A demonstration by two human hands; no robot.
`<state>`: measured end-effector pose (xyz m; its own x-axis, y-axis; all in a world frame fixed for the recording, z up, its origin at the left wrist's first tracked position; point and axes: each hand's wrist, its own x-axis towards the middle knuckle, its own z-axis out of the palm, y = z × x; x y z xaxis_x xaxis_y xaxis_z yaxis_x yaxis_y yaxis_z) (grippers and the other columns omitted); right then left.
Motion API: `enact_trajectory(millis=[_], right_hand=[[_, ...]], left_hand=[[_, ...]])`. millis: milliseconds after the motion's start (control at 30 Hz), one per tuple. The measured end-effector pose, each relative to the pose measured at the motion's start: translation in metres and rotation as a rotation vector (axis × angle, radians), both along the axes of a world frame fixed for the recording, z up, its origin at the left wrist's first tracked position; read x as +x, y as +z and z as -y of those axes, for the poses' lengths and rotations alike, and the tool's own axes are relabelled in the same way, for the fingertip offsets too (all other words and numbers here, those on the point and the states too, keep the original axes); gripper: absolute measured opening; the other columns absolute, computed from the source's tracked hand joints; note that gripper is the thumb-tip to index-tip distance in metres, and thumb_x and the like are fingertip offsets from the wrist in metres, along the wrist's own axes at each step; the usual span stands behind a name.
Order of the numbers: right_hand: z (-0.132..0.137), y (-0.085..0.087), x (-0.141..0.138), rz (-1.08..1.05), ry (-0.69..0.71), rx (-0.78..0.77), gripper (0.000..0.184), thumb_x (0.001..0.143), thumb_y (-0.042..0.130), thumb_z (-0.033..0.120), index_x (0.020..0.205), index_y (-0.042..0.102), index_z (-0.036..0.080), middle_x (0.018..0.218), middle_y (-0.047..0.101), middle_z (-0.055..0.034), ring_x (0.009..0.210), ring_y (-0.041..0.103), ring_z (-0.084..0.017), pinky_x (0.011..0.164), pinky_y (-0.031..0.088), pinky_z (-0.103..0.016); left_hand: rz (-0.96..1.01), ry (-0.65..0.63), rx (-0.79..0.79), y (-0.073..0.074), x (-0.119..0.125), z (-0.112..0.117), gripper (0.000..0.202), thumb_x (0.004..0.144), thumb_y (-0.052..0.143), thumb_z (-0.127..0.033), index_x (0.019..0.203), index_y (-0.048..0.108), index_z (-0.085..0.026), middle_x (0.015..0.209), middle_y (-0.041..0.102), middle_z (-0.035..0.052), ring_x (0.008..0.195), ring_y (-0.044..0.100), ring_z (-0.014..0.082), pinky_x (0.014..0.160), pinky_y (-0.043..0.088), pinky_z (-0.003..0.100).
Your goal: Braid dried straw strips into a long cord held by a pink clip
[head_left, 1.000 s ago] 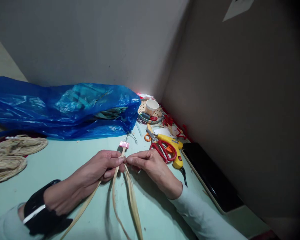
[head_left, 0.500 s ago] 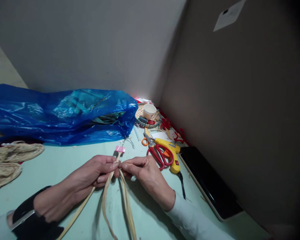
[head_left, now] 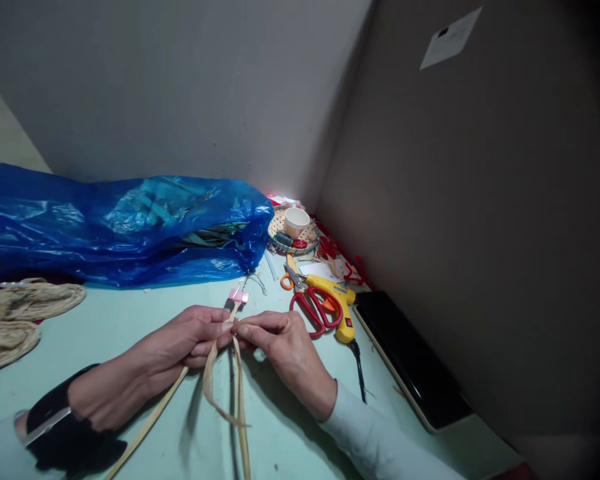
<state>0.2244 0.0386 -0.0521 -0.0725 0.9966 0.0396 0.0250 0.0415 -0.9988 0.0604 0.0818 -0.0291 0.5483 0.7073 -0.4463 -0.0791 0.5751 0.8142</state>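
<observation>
Pale-tan flat fibre strips, approx. 3 tails visible, top end in pink binder clip w/ wire lever pointing away. L tail runs diag. twd bottom-left; mid tail bends in loop, tip passing across R tail, which drops near-vert. Crossing pt. mostly hidden.

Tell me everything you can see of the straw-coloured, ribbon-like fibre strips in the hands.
The straw-coloured, ribbon-like fibre strips look dry and thin. A pink, flat-faced, metal-looking binder clip grips the far end; just nearer, the left hand and right hand pinch them, hiding that stretch. Three lengths show below: one slants from under the left hand towards the lower left, one curls across another, which runs nearly straight down the picture.
</observation>
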Motion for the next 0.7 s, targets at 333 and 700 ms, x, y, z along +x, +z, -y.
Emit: enact_trajectory(millis=[333,700], right_hand=[[0.0,0.003,-0.006,-0.079,-0.013,-0.013,0.017,0.081,0.069,0.025,0.082,0.084,0.017,0.071,0.072,-0.0053,0.066,0.058,-0.016,0.068,0.045,-0.027],[-0.003,0.005,0.0,0.017,-0.053,0.004,0.016,0.079,0.071,0.029,0.074,0.081,0.017,0.067,0.067,-0.0015,0.063,0.052,-0.013,0.063,0.04,-0.026]], left_hand=[[0.003,0.009,0.012,-0.004,0.0,-0.002,0.031,0.054,0.09,-0.018,0.06,0.06,-0.012,0.048,0.042,-0.0096,0.042,0.019,-0.0003,0.037,0.016,0.011],[0.019,-0.014,0.037,-0.014,0.0,-0.002,0.017,0.067,0.075,-0.01,0.072,0.059,-0.014,0.057,0.036,-0.0098,0.047,0.013,0.0027,0.041,0.011,0.016]])
